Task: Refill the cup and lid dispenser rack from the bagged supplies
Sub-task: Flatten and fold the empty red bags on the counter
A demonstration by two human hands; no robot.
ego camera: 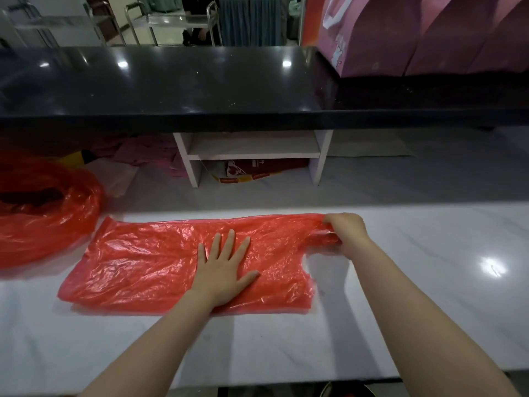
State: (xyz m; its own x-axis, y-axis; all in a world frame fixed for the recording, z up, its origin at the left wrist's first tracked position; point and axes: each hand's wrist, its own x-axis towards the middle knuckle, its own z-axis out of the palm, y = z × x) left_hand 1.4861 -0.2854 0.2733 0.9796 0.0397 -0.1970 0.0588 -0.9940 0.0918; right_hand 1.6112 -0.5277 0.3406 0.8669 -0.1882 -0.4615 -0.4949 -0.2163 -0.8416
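White marble tabletop (429, 296): flattened red plastic bag (148, 262) lies mid-surface. Left hand (223, 270) presses it flat, fingers straight. Right hand (347, 234) pinches the bag's handle at its right end.

Thin plastic on polished stone

I see the flat red bag (160, 262) is thin, crinkled, glossy plastic; the red bundle (43, 213) beside it has the same film. The white desk (429, 282) looks like smooth, marbled, shiny stone; the black upper counter (171, 81) is glossy too, and the pink bags (429, 38) look like matt paper.
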